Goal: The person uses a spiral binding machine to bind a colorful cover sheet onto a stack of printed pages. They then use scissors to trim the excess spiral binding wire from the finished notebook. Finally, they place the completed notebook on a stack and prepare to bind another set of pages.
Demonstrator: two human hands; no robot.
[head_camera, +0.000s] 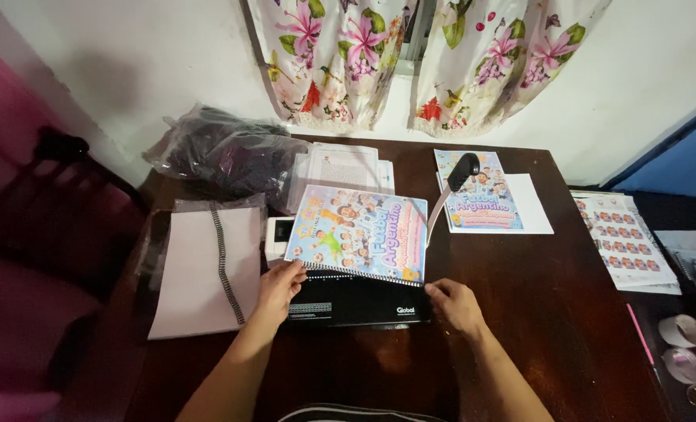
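Glossy cartoon-print booklet (359,233), spiral-edged, lies tilted on a black binding machine (359,301) mid-worktop (551,312); left hand (279,287) in a grip pinching the booklet's lower left corner, right hand (453,305) flat, unclenched, on the machine's right end; black plastic comb (227,262) on a pink sheet (199,270).

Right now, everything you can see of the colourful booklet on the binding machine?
The booklet has a glossy cover in pale blue and pink with cartoon children and balls. It rests tilted on the black binding machine, its lower edge threaded on a dark spiral comb. The left hand touches its lower left corner; the right hand rests by the lower right corner, on the machine. The machine's lever rises beside its right edge.
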